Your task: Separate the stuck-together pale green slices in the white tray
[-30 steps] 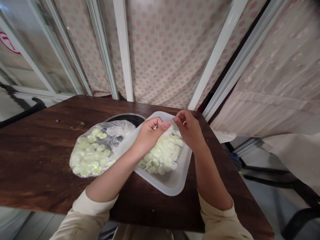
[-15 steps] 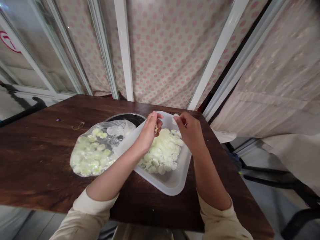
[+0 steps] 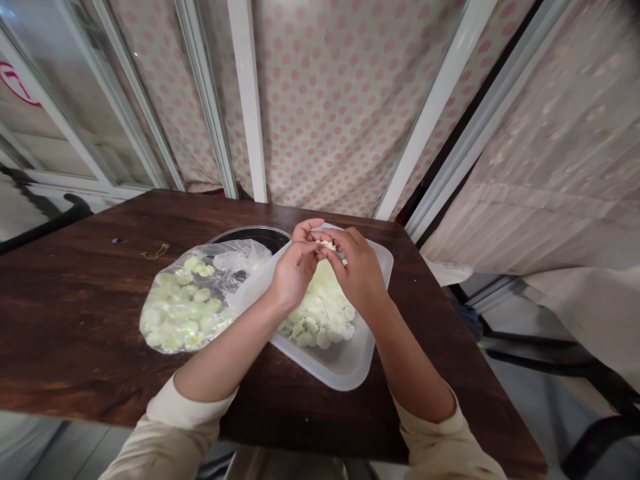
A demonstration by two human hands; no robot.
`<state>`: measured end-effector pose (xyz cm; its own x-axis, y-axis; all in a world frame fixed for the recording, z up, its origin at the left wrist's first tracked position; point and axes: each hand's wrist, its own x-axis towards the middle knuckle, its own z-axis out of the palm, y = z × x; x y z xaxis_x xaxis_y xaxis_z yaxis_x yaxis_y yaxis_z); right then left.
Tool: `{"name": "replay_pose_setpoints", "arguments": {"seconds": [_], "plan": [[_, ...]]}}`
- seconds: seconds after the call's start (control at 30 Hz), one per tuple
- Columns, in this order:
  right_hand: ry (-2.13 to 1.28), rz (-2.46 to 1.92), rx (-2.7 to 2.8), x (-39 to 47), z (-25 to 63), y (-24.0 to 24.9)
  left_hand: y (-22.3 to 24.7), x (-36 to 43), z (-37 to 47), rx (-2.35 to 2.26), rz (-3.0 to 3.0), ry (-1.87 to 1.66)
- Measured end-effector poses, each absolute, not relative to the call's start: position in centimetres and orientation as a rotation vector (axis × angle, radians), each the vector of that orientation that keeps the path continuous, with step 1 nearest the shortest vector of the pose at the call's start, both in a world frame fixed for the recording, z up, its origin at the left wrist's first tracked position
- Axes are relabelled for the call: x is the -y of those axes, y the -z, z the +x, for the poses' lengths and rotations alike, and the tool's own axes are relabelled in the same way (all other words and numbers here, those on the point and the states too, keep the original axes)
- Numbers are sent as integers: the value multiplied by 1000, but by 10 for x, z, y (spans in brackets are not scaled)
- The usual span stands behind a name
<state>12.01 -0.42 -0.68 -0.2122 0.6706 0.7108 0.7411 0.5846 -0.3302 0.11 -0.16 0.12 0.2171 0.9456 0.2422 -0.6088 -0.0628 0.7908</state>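
Above the far part of a white plastic tray [image 3: 373, 333], my two hands meet at the fingertips. A small pale, frilly petal-like piece [image 3: 326, 245] shows between them. My left hand [image 3: 294, 270] is closed on it, its fingers curled and partly hidden. From the other side my right hand [image 3: 363, 270] pinches the same piece with thumb and fingers. Below lies a heap of pale yellow-white petal-like pieces [image 3: 320, 310] in the tray. Left of the tray, a clear plastic bag [image 3: 230, 283] holds more pieces, greener in tint.
Bag and tray partly cover a dark round plate-like thing [image 3: 255, 233] on the brown wooden table [image 3: 80, 307]. A thin tan string [image 3: 156, 252] and a tiny purple bit [image 3: 117, 241] lie at the left. Behind the table hangs a dotted curtain [image 3: 340, 113].
My right hand has come left from the tray's far right side, where it held a white petal-like piece, to my left hand. The left hand has turned slightly; tray and bag stay put.
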Motion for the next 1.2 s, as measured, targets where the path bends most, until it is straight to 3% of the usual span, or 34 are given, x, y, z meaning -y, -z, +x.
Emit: {"name": "replay_pose_setpoints", "arguments": {"seconds": [0.2, 0.33, 0.47, 0.57, 0.73, 0.87, 1.2], "plan": [[316, -1056, 1827, 1, 129, 7, 4, -2, 1, -473, 1054, -1323], [413, -969, 1799, 2, 131, 5, 5, -7, 0, -749, 1183, -1379], [444, -870, 1836, 4, 132, 1, 2, -8, -4, -820, 1435, -1163], [273, -843, 1852, 6, 133, -2, -1, -6, -7, -712, 1507, -1199], [-328, -860, 1744, 3, 135, -1, -3, -5, -9, -677, 1448, -1296], [-501, -941, 1692, -1, 131, 2, -3, -2, -6, -669, 1496, -1227], [171, -1094, 1837, 7, 128, -1, 2, -3, -2, -827, 1617, -1205]]}}
